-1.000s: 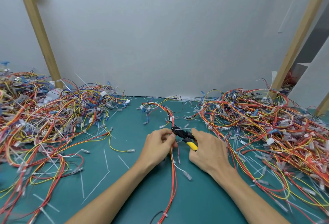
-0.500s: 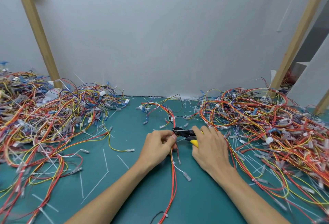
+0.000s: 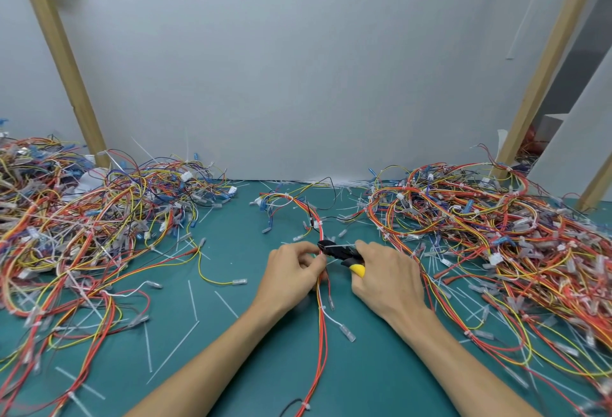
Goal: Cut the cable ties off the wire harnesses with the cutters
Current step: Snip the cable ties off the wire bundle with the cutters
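A red, orange and yellow wire harness [image 3: 320, 324] runs from the table's near edge up the middle of the green mat. My left hand [image 3: 291, 276] pinches its wires at mid-length. My right hand [image 3: 387, 279] grips black cutters with yellow handles [image 3: 342, 256]. The cutter jaws point left and sit at a white cable tie [image 3: 331, 245] on the harness, right beside my left fingertips. Further up, the harness curves left to blue connectors [image 3: 265, 204].
A big tangle of harnesses [image 3: 82, 228] covers the left of the mat, and another tangle [image 3: 490, 234] fills the right. Several cut white ties [image 3: 193, 304] lie scattered on the mat [image 3: 231, 350]. Wooden posts [image 3: 63, 62] lean against the white back wall.
The cutters have swung from pointing up-left to lying nearly level, with the jaws now on the white tie. Both hands have stayed close together at the same spot.
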{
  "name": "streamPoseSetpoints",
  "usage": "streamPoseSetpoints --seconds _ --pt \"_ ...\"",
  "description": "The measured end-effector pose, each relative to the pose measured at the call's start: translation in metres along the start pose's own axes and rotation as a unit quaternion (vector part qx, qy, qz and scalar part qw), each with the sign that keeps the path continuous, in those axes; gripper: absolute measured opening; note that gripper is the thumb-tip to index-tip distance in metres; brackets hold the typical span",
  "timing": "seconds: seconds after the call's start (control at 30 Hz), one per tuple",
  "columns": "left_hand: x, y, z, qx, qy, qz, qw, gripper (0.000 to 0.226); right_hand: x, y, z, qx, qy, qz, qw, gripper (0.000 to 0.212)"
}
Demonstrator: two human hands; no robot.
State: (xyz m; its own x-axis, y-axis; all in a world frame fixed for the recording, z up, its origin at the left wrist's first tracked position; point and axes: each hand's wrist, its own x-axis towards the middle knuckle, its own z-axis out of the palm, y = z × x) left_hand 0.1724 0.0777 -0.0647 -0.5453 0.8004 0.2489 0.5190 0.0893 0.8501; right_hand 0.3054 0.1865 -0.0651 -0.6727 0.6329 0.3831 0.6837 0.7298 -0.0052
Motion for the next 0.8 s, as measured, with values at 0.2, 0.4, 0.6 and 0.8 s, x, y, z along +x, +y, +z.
streamPoseSetpoints --seconds 0.2,0.4,0.6,0.8 --pt "0.0007 0.0000 0.0011 0.006 0.019 -0.009 1.000 0.010 0.0007 0.0002 0.0039 -0.003 0.006 0.003 1.000 0.017" --pt "0.0010 -0.0009 0.0012 0.018 0.038 -0.002 0.999 0.009 0.0012 0.0018 0.0089 0.011 0.011 0.003 1.000 0.042" --pt "0.0015 -0.0024 0.0020 0.031 0.032 0.007 0.999 0.008 0.0003 0.0021 0.0061 0.021 0.008 -0.003 1.000 0.031" --pt "0.0021 -0.0043 0.0027 0.037 0.025 0.013 0.999 0.008 0.0015 0.0012 0.0036 0.020 0.001 -0.005 1.000 0.019"
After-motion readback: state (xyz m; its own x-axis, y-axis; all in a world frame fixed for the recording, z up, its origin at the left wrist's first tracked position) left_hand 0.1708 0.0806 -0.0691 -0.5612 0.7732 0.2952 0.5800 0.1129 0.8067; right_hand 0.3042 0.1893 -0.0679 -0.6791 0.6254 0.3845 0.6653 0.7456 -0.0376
